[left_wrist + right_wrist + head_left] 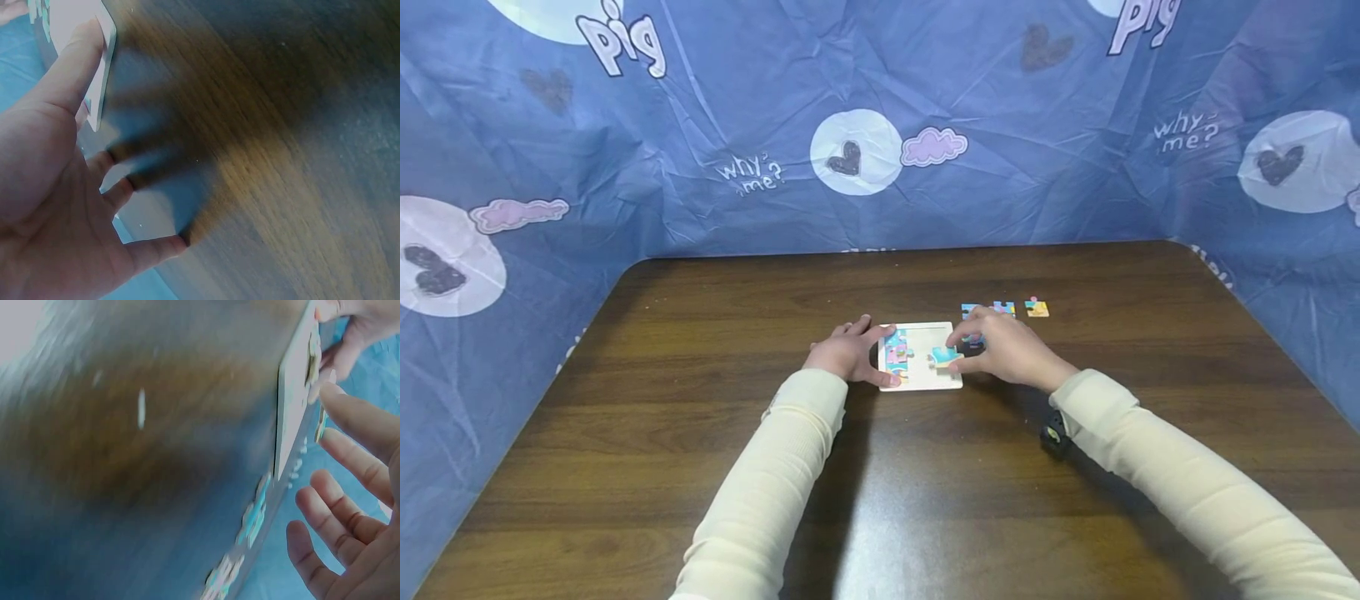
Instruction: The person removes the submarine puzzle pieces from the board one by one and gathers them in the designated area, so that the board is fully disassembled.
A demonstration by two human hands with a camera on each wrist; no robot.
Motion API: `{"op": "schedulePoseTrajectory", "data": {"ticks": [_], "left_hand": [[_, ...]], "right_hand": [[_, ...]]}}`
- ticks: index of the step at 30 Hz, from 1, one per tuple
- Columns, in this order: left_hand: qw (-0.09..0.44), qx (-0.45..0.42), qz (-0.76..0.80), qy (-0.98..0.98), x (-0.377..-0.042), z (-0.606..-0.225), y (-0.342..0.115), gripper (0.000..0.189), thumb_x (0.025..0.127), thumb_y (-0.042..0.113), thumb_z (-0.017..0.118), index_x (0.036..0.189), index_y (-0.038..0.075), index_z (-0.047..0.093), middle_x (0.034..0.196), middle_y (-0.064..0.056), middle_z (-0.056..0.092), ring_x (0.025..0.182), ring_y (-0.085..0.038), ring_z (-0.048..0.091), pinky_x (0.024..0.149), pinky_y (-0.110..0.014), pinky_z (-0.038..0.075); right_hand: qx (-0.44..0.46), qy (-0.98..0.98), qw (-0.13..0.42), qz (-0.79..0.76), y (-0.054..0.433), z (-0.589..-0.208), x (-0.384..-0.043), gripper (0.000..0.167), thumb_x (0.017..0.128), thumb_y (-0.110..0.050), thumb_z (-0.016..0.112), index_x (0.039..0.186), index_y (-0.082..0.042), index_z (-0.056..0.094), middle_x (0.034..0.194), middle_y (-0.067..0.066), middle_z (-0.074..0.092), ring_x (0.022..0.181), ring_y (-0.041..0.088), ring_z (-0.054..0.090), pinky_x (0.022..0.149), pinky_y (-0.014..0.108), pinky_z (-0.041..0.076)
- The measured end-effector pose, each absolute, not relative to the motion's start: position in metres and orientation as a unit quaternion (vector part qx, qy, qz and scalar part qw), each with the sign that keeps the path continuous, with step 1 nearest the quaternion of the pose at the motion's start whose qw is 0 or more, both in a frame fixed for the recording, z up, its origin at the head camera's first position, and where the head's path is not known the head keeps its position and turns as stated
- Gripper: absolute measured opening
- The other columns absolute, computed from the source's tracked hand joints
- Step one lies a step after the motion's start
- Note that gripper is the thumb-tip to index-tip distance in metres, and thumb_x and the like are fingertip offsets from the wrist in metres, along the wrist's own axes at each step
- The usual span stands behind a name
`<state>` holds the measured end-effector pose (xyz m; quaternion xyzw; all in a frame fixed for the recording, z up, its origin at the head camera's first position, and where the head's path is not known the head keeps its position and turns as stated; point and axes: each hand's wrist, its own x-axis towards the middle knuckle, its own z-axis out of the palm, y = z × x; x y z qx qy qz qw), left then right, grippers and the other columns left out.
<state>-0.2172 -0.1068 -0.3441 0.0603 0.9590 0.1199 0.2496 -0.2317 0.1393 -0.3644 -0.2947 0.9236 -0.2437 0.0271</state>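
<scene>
A small white puzzle board [922, 381] lies on the table, with several joined jigsaw pieces [897, 350] along its left side. My left hand [847, 354] is at the board's left edge, thumb and index finger resting on its two left corners. In the left wrist view, the thumb [78, 59] lies straight across the board while the other fingers spread over the table. Above the board's right half, my right hand [1009, 346] pinches a light-blue jigsaw piece [944, 357] between thumb and index finger. The right wrist view shows that piece [322, 422] edge-on, with the remaining fingers loosely bent.
Just behind the right hand lie blue jigsaw pieces [1003, 308], partly hidden by it. A yellow-and-blue piece [1037, 308] lies a little further right. The brown wooden table [700, 400] meets a blue printed cloth [760, 108] at the back and sides.
</scene>
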Motion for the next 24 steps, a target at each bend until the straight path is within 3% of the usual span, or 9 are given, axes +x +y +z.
{"op": "schedulePoseTrajectory", "data": {"ticks": [5,10,13,16,19,24], "left_hand": [[0.252,0.060,0.122,0.958,-0.218,-0.345,-0.107,0.088,0.092,0.046,0.074,0.163,0.033,0.024,0.171,-0.005,0.005,0.156,-0.032,0.008,0.117,-0.069,0.016],[0.255,0.056,0.122,0.958,-0.217,-0.343,-0.107,0.089,0.092,0.046,0.074,0.163,0.033,0.023,0.171,-0.005,0.005,0.156,-0.032,0.008,0.117,-0.069,0.015],[0.255,0.056,0.123,0.957,-0.216,-0.343,-0.107,0.088,0.092,0.045,0.074,0.163,0.033,0.023,0.171,-0.005,0.005,0.156,-0.032,0.008,0.117,-0.069,0.015],[0.255,0.056,0.124,0.957,-0.216,-0.343,-0.107,0.088,0.092,0.045,0.074,0.163,0.033,0.023,0.171,-0.004,0.005,0.156,-0.032,0.008,0.117,-0.069,0.015],[0.255,0.056,0.121,0.958,-0.215,-0.342,-0.107,0.088,0.092,0.046,0.074,0.163,0.034,0.023,0.171,-0.004,0.005,0.156,-0.032,0.008,0.117,-0.069,0.016],[0.256,0.056,0.117,0.958,-0.216,-0.342,-0.106,0.088,0.092,0.047,0.073,0.163,0.034,0.022,0.171,-0.004,0.005,0.156,-0.032,0.008,0.117,-0.069,0.017]], "right_hand": [[-0.269,0.928,0.039,-0.254,0.155,-0.361,-0.235,0.029,0.084,-0.028,0.086,0.109,-0.016,0.079,0.117,0.011,0.064,0.101,0.030,0.062,0.086,0.048,0.050],[-0.251,0.933,0.038,-0.254,0.171,-0.357,-0.238,0.030,0.085,-0.026,0.084,0.112,-0.015,0.078,0.124,0.017,0.063,0.115,0.038,0.060,0.101,0.058,0.042],[-0.251,0.934,0.024,-0.254,0.180,-0.355,-0.239,0.029,0.084,-0.023,0.085,0.111,-0.015,0.078,0.116,0.016,0.065,0.108,0.037,0.061,0.097,0.055,0.044],[-0.252,0.933,0.008,-0.257,0.189,-0.354,-0.240,0.030,0.082,-0.022,0.087,0.109,-0.014,0.079,0.109,0.015,0.067,0.095,0.033,0.062,0.083,0.048,0.048],[-0.250,0.934,0.000,-0.257,0.198,-0.354,-0.241,0.032,0.082,-0.020,0.087,0.110,-0.011,0.078,0.107,0.016,0.067,0.094,0.033,0.063,0.082,0.048,0.049],[-0.232,0.940,0.009,-0.251,0.211,-0.353,-0.242,0.034,0.084,-0.022,0.085,0.115,-0.010,0.077,0.117,0.020,0.064,0.102,0.037,0.065,0.090,0.054,0.049]]}}
